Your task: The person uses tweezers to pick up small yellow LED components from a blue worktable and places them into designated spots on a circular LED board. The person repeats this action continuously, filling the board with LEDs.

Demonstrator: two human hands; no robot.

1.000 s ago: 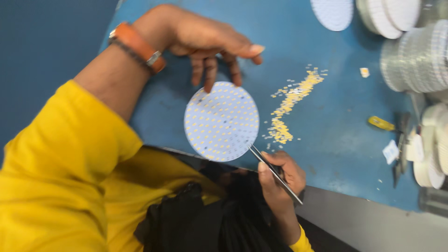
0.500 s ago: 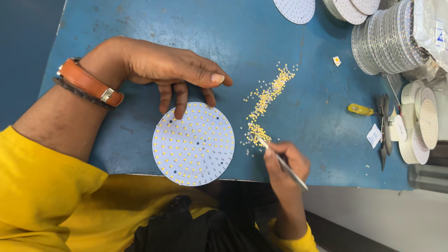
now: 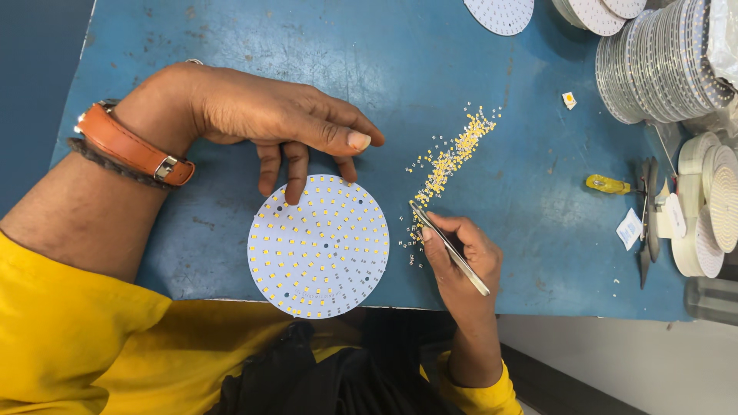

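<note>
Head view: left hand (image 3: 261,127) lies open, fingertips on the round white board (image 3: 318,246) at its 12 o'clock; right hand (image 3: 461,253) pinches tweezers (image 3: 450,247) at the yellow chips (image 3: 450,157) on the blue surface (image 3: 231,46).

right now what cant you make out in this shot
1. Head view: whether the tweezers in the right hand grip a chip; tips too small.
2. Stacked discs: cut off by the top and right edges.
3. Left hand fingertips hide part of the round board rim.
</note>
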